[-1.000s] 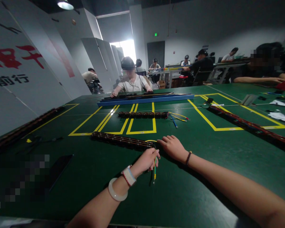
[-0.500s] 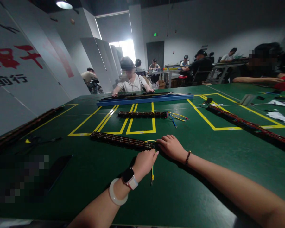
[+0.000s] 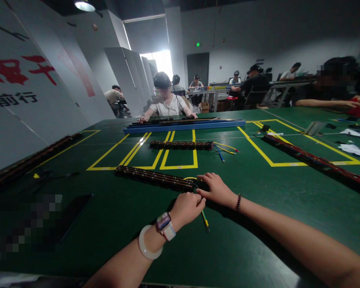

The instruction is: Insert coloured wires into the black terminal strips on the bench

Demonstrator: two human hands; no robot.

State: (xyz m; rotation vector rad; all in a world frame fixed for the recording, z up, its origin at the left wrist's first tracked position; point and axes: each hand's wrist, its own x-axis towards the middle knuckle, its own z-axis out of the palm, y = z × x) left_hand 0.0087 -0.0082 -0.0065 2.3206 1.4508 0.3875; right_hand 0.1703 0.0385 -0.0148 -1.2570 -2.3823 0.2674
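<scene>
A dark wire bundle with copper-coloured lines [image 3: 153,177] lies slanted on the green table. My left hand [image 3: 186,208], with a watch and a pale bangle at its wrist, is closed at the bundle's right end; what its fingers hold is hidden. From beneath it a yellow-green wire with a metal lug [image 3: 206,222] sticks out toward me. My right hand [image 3: 217,191] is at the same end, its fingers bent over a small black part, thumb close to my left fingertips. A yellow wire [image 3: 190,178] arcs beside the bundle's end.
Behind lies a shorter bundle [image 3: 180,145] with yellow and blue leads, then a long blue channel [image 3: 183,127] with a person's hands at it. Another bundle [image 3: 315,160] is at the right, one [image 3: 33,160] at the left. A dark flat object [image 3: 76,216] lies front left.
My left hand has moved slightly right and down, its fingers now more curled. My right thumb has come forward to my left fingertips. The lugged wire has swung right.
</scene>
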